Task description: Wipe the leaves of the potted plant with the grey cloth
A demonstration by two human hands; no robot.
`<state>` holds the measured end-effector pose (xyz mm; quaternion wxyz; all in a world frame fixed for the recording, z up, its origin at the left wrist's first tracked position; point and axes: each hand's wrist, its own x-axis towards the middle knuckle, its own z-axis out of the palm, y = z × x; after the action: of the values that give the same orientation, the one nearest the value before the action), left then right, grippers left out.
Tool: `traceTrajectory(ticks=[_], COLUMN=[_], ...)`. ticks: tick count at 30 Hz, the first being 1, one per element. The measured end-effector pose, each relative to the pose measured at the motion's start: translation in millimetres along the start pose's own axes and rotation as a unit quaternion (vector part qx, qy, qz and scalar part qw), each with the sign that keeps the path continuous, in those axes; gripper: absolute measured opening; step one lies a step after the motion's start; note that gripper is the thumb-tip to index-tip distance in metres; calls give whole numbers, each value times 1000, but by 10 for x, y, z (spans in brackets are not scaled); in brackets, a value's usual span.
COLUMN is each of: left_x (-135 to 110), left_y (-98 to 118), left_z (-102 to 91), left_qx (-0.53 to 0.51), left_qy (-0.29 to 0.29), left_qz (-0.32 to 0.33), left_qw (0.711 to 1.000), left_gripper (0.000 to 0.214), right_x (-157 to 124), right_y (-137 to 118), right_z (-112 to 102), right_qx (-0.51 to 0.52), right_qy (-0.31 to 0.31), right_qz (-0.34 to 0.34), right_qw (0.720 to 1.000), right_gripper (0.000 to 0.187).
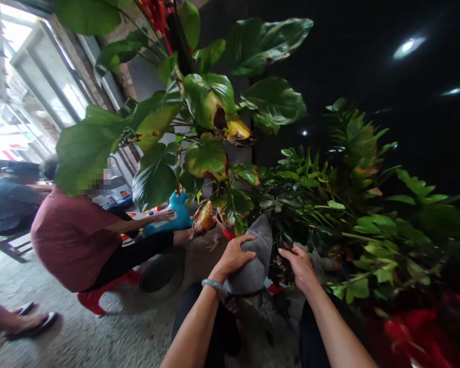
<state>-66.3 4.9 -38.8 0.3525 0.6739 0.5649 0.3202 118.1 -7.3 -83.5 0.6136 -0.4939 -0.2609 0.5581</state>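
Note:
My left hand [234,253] is wrapped round a grey cloth [253,260], which sticks up to a point beside a big-leaved potted plant [205,110]. A pale bracelet sits on that wrist. My right hand [299,263] reaches into the dark stems at the base of a bushy plant with narrow leaves [329,199]; its fingertips are hidden among the foliage, so I cannot see whether they grip anything. A red pot rim [225,231] shows just above my left hand.
At the left a person in a maroon shirt [72,240] bends over with one hand on a blue object [174,214]. Another person sits further left, and a sandalled foot [30,319] is at the left edge. Red pots [417,327] stand at the lower right.

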Motion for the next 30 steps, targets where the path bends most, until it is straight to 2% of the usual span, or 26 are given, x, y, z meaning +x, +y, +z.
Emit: traceTrajectory(ticks=[2,4,7,9,10,11,13,16,18,21,24,30], left_x=[-108,-144,-63,34,78,110,121,0,-126,-264,-285,-248], left_y=[-37,34,276,438,495,530,530,403,300,220,242,239], left_z=[-51,-173,-357,-397,-383,-347,-236,-70,-20,-35,-72,21], left_qx=[-24,-49,-55,-53,-55,-57,-55,-39,-36,-46,-72,-95], left_qy=[4,81,239,292,294,280,207,78,32,-5,-28,-42], left_qz=[-11,6,62,99,110,113,101,61,38,14,11,14], left_qw=[1000,995,967,950,948,952,972,994,998,999,997,994], left_gripper=[47,46,45,45,45,46,46,47,48,47,48,48], right_x=[12,24,25,15,9,3,-3,4,15,33,50,80], right_y=[-5,-2,7,10,9,7,1,-11,-21,-47,-73,-52], right_z=[-36,-59,-63,-49,-41,-34,-27,-48,-83,-161,-258,-505], right_qx=[-9,-6,9,16,16,14,7,-4,-10,-16,-19,8], right_qy=[1,3,0,-2,-5,-8,-15,-16,-11,2,21,157], right_qz=[2,4,-4,-11,-11,-10,-5,2,8,10,7,20], right_qw=[1000,1000,1000,1000,1000,1000,1000,1000,1000,1000,1000,987], right_gripper=[30,32,35,34,34,33,32,33,33,32,32,31])
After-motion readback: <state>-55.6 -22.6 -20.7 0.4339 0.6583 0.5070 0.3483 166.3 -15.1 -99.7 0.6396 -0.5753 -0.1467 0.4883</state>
